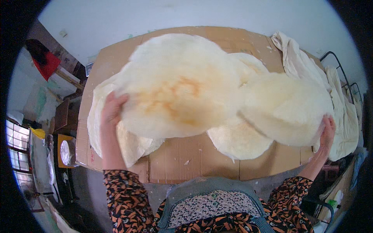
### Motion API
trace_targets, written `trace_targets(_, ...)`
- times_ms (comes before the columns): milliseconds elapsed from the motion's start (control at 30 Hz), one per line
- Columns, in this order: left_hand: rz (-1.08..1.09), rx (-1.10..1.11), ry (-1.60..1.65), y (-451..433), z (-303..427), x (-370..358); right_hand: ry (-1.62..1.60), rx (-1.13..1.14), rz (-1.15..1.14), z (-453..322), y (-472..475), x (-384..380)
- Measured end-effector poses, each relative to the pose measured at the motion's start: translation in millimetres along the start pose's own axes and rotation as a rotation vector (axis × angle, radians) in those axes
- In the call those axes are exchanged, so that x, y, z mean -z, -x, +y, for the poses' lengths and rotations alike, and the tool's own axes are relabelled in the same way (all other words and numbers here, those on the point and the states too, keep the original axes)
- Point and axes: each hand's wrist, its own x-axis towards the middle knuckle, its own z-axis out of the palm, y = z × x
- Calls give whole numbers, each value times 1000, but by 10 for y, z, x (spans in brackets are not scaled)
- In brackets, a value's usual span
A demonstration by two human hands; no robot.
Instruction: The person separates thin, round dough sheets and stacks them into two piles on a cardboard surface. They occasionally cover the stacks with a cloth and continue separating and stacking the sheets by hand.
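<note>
A broad, thin sheet of cream fibre batting point(180, 67), blurred by motion, spreads between my hands. Orange-brown staining marks its middle. On its left edge is my left hand point(113, 108), the thumb on top and the other fingers partly hidden. My right hand point(327, 131) grips the outer edge of a right-hand lobe of batting point(294, 107); the two lobes overlap or join near the middle, and I cannot tell which. More batting lies beneath: a folded piece point(135, 145) below my left forearm and a rounded piece point(240, 142) at the front centre.
Flattened cardboard point(189, 163) covers the table. White cloth point(291, 55) is heaped along its right side, beside a dark metal tube frame point(339, 62). Behind the table stands a pale wall point(186, 14). A foil-like round object point(67, 153) sits at the left.
</note>
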Motion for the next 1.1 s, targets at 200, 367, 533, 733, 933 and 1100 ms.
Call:
trace_targets(200, 281, -2, -13, 91, -441, 1495, 290, 258, -183, -758, -302, -769)
trace_targets(367, 704, -157, -1198, 405, -1114, 1533, 594, 546, -403, -1221, -491, -2234)
trace_targets(533, 429, 44, -1470, 657, -1445, 864, 682, 1125, -564, -2014, -109, -4115)
trace_targets(733, 486, -147, -1090, 1118, -1221, 1104, 370, 1517, -855, -2256, 1349, -5629)
trace_targets(933, 841, -54, -506, 2117, -1041, 1496, 562, 1358, -1473, -946, 2619, -5704)
trace_targets(1100, 865, -197, -668, 1984, -618, 1342, 329, 1358, -1364, -316, 2738, -5450)
